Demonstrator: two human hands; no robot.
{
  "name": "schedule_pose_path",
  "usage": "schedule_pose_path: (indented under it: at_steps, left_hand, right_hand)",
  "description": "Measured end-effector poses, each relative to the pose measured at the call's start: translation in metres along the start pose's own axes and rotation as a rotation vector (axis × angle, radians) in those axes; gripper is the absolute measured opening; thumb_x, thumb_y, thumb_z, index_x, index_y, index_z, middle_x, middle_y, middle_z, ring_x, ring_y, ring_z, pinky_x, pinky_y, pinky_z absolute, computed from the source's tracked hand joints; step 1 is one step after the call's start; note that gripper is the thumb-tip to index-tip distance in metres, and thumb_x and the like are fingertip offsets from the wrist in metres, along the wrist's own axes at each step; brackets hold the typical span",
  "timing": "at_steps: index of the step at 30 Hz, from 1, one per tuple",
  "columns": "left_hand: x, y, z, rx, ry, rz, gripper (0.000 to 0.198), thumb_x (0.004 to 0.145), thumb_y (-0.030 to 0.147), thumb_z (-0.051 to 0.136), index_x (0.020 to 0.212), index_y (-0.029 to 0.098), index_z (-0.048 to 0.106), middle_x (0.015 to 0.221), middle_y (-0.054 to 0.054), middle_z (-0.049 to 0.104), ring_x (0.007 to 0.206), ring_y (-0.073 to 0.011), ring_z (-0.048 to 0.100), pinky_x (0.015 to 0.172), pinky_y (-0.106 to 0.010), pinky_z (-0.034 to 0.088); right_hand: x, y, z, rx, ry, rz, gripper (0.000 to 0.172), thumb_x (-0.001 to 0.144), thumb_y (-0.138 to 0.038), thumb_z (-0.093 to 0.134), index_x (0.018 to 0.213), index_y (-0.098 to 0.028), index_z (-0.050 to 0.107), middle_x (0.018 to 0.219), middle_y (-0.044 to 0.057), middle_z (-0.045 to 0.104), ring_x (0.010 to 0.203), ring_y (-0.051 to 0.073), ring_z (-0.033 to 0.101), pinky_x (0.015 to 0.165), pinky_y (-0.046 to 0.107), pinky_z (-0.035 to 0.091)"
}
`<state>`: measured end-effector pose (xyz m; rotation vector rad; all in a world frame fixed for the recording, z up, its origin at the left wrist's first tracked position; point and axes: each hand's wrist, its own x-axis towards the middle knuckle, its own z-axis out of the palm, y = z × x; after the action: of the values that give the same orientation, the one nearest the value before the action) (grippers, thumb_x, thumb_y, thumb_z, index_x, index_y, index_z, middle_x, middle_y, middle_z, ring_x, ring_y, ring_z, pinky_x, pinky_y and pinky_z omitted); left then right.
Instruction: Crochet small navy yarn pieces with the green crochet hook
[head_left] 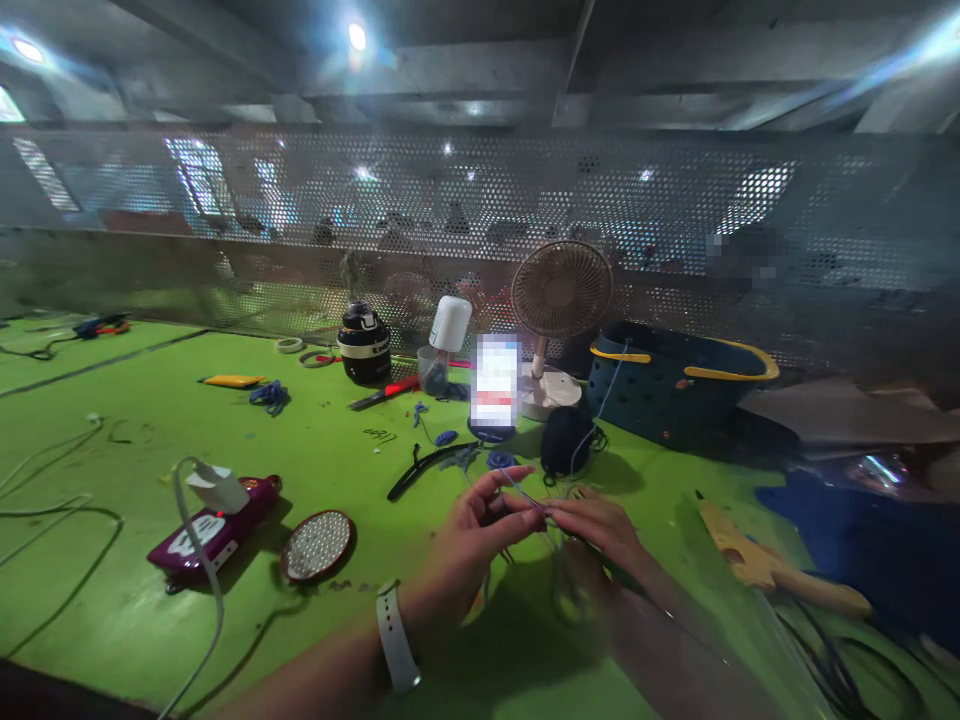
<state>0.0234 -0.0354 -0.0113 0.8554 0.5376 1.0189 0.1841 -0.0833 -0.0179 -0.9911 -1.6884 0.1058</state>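
Note:
My left hand (487, 520), wearing a pale wristband, is closed in a pinch on light blue-grey yarn (512, 482), with a strand running over its raised index finger. Its fingertips meet those of my right hand (604, 525), which is also closed. A slim needle-like tool (667, 612) lies along my right palm and sticks out toward the wrist; its tip is hidden at the fingers. Loose yarn hangs below both hands. Just beyond them are a dark ball of yarn (568, 442) and a small blue crocheted-looking piece (501, 460).
Behind stand a lit phone (495, 385), a fan (561, 290), a dark basket (675, 390) with yellow handles and a black jar (364, 345). At left lie a purple power strip (217, 535) and a round studded disc (319, 547). A yellow-handled tool (772, 565) lies right.

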Motion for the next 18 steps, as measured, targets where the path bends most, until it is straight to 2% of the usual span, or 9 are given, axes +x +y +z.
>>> schedule_pose_path:
  at_steps: [4, 7, 12, 18]
  left_hand:
    - [0.001, -0.001, -0.001, -0.004, 0.009, -0.011, 0.057, 0.068, 0.017, 0.085, 0.119, 0.015, 0.061, 0.078, -0.002, 0.071, 0.077, -0.0129, 0.065, 0.081, -0.029, 0.047]
    - [0.002, -0.002, -0.001, -0.009, 0.004, -0.008, 0.058, 0.067, 0.016, 0.085, 0.119, 0.015, 0.060, 0.076, 0.000, 0.071, 0.076, -0.0122, 0.065, 0.081, -0.028, 0.048]
    - [0.001, -0.002, 0.002, -0.005, 0.016, 0.008, 0.056, 0.067, 0.015, 0.086, 0.117, 0.014, 0.059, 0.073, 0.001, 0.070, 0.073, -0.0112, 0.065, 0.078, -0.027, 0.048]
    - [0.003, -0.005, 0.001, -0.085, -0.002, -0.029, 0.059, 0.066, 0.015, 0.087, 0.117, 0.013, 0.059, 0.071, 0.001, 0.071, 0.070, -0.0103, 0.065, 0.077, -0.026, 0.048]
  right_hand:
    - [0.004, -0.006, -0.005, 0.001, -0.014, 0.031, 0.016, 0.093, -0.025, 0.059, 0.105, -0.031, 0.069, 0.103, 0.001, 0.074, 0.097, 0.020, 0.069, 0.096, 0.040, 0.051]
    - [0.005, -0.009, -0.009, -0.024, -0.122, 0.112, 0.018, 0.093, -0.023, 0.059, 0.107, -0.029, 0.069, 0.108, 0.002, 0.074, 0.098, 0.022, 0.070, 0.098, 0.042, 0.051]
    - [-0.004, 0.002, 0.002, 0.024, 0.004, 0.095, 0.017, 0.095, -0.033, 0.056, 0.106, -0.032, 0.069, 0.106, 0.001, 0.075, 0.097, 0.023, 0.070, 0.095, 0.044, 0.052]
    - [-0.007, 0.009, 0.007, -0.013, 0.023, -0.004, 0.022, 0.096, -0.040, 0.054, 0.111, -0.035, 0.069, 0.106, 0.001, 0.076, 0.098, 0.023, 0.069, 0.108, 0.051, 0.036]
